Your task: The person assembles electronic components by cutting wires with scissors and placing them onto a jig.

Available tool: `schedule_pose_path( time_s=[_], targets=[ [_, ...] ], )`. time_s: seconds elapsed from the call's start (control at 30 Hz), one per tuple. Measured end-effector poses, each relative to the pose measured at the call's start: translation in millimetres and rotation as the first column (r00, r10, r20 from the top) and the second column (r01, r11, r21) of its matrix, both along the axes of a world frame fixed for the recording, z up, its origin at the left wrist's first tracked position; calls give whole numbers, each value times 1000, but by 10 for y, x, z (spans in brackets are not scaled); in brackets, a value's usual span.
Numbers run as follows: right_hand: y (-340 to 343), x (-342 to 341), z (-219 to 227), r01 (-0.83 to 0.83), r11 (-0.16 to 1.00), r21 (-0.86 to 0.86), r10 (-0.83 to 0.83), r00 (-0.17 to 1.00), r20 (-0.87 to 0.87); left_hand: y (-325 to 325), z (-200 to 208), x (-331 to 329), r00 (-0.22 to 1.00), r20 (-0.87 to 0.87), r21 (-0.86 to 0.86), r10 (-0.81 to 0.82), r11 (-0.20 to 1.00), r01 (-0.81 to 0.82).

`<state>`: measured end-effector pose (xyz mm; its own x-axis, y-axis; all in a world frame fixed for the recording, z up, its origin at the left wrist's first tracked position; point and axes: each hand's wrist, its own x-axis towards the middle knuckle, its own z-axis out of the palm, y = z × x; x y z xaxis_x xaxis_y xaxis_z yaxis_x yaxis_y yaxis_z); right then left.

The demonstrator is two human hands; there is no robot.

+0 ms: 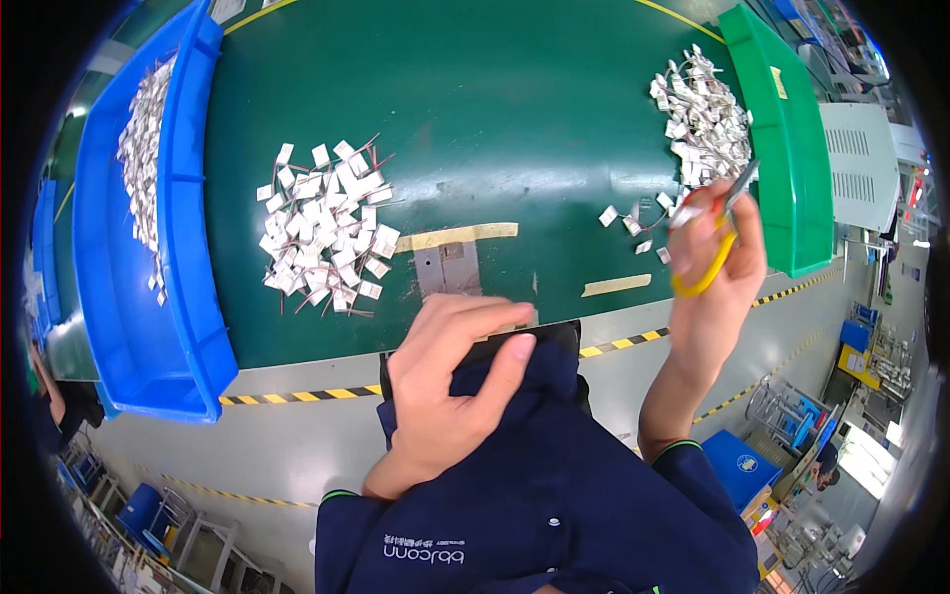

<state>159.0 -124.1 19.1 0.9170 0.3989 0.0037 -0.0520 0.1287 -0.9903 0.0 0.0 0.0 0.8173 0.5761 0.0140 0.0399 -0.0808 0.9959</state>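
Observation:
My right hand (pixel 717 243) is raised over the right part of the green table (pixel 495 109), closed around a pair of scissors (pixel 705 275) with yellow and red handles. The scissors' metal blades point up and away to the right. Below that hand lie a few loose white connectors (pixel 631 226) beside a larger heap of white connectors (pixel 705 119). At the table's front edge, my left hand (pixel 445 366) has its thumb and forefinger apart. A small pale spot shows by its fingertips, too unclear to name. Farther left lies a pile of white pieces with reddish wires (pixel 327 228).
A blue bin (pixel 188 208) holding many white pieces stands at the left. On the right is a green bin (pixel 787 148), tipped toward the heap. Tape strips (pixel 616 285) and a grey metal plate (pixel 450 265) lie along the front of the table.

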Motion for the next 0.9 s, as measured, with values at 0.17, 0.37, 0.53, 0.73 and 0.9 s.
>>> schedule_pose_path(
  time_s=[0.17,0.37,0.53,0.73,0.9],
  targets=[
    [147,-422,-149,-380,918,115,397,866,-305,-101,-20,127,990,107,91,91,991,-101],
    [210,-564,-215,-366,923,120,385,852,-356,-111,-102,-45,971,28,-44,236,971,-235],
    [257,-484,-211,-480,874,72,478,824,-305,-52,-123,-137,973,1,27,232,972,-232],
    [364,-333,-117,-636,762,-123,589,759,-278,61,-94,-173,980,-37,190,194,964,-183],
    [448,-256,-143,-684,708,-177,641,727,-246,101,-81,-176,978,-65,219,199,959,-181]
  ],
)
